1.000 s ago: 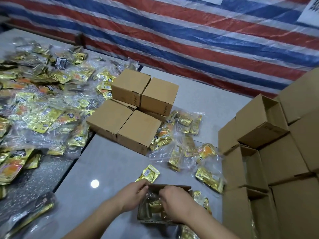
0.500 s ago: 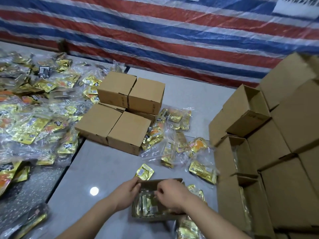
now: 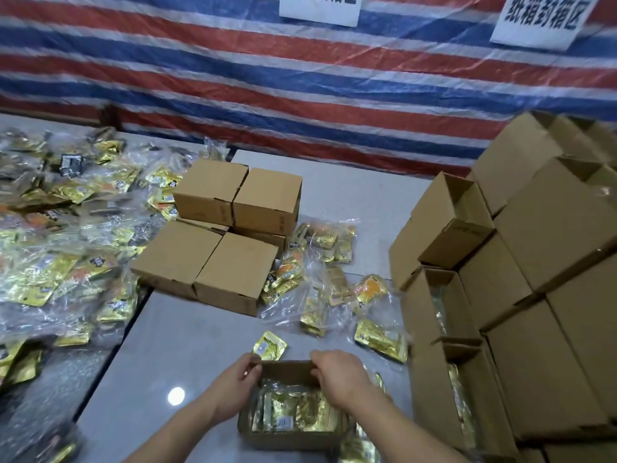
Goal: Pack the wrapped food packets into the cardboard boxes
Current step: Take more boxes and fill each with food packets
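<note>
Head view, box: A small open cardboard box (image 3: 293,439) sat at the bottom middle of the frame, with shiny gold food packets (image 3: 293,412) standing packed inside it.
Head view, left hand: The left hand (image 3: 233,385) held the far left corner of the box, fingers curled on the rim.
Head view, right hand: The right hand (image 3: 340,375) gripped the far flap (image 3: 283,367) of the box (it looked ready to fold it down).
Head view, loose packet: One gold packet (image 3: 269,345) lay on the gray table (image 3: 173,345) just beyond the box, not in it.
Head view, more packets: A big pile of packets (image 3: 66,245) filled the left side, and a smaller bunch (image 3: 320,282) lay in the middle.
Head view, other boxes: Four shut boxes (image 3: 220,242) sat in the middle; a stack of boxes (image 3: 517,279) stood on the right.
What could go wrong: The packets stood tall, so the flap might squash one or pop back up. The loose packet could get left out. A hard push could tip the box.
</note>
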